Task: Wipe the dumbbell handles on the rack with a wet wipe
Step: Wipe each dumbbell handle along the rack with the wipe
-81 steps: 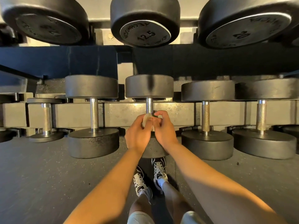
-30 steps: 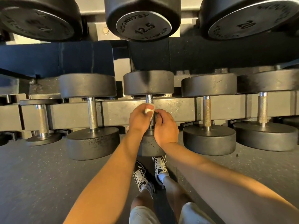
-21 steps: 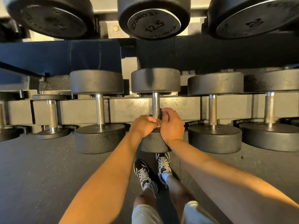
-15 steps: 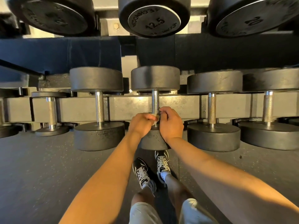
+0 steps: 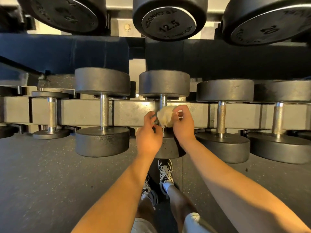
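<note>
A crumpled pale wet wipe (image 5: 165,116) sits in front of the steel handle (image 5: 162,100) of the middle dumbbell (image 5: 164,83) on the lower rack rail. My right hand (image 5: 183,124) pinches the wipe from the right with its fingertips. My left hand (image 5: 148,134) hovers just left of the handle, fingers loosely curled and holding nothing that shows. The lower part of the handle is hidden behind the wipe and my hands.
More dumbbells lie on the rail (image 5: 133,112): two on the left (image 5: 102,81) (image 5: 50,113) and two on the right (image 5: 222,90) (image 5: 279,91). An upper row hangs overhead, one marked 12.5 (image 5: 169,19). My shoes (image 5: 165,175) stand on the dark floor below.
Both hands were closed together low on the middle handle. Now they have parted slightly, the wipe shows between them, higher on the handle, held by the right hand, and the left has loosened.
</note>
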Available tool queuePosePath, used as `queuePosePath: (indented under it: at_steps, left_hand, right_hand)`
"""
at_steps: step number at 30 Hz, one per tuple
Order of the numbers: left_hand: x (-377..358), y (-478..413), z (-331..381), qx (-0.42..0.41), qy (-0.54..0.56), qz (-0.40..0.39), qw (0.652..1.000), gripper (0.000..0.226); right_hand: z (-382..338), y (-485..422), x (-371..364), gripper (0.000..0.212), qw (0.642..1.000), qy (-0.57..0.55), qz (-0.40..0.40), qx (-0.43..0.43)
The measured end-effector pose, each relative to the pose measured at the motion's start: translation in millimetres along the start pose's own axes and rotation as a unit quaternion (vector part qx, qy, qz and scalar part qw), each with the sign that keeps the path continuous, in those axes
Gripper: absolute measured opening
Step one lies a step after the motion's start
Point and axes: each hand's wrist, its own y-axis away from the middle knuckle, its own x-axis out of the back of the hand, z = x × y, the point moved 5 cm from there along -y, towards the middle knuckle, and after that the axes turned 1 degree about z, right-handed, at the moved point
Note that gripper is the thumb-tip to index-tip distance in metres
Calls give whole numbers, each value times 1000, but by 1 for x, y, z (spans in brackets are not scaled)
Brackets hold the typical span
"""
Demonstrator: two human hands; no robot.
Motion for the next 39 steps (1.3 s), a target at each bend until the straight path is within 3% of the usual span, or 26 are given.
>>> queuePosePath:
  at_steps: [8,13,18,20,23,25,30,33,37,39]
  left_hand:
    - [0,1,-6,62,-62,25,996,39]
    - [-2,-2,-8,43,-63,13,997,48]
    - [-1,-4,-9,48,-51,19,997,60]
    - [-1,-4,-8,44,-56,18,997,58]
    - [0,-4,-9,46,-39,21,998,65]
    - [-1,-5,-10,54,-43,15,997,60]
    - [-1,-2,-8,56,-37,14,998,53]
    - [-2,-4,-10,61,-44,15,997,58]
    - [-5,-6,-15,53,-44,10,998,62]
    - [-7,-7,-17,57,-45,10,997,60]
  right_hand:
    - [-22,-36,-24,22,993,105,-10,42]
    - [-9,-28,-27,11,987,147,-58,10]
    - [12,-18,-28,8,933,325,-146,-47]
    - [5,-28,-26,10,949,285,-128,-49]
    - [-16,-45,-19,8,986,163,-41,-17]
    - [-23,-44,-20,8,989,142,-23,-39]
    - [-3,-11,-28,8,955,252,-140,-72]
    - [6,-9,-26,12,949,264,-147,-92]
    - [-8,-25,-15,7,990,89,-24,-110]
    - [-15,-38,-14,12,988,-18,25,-149]
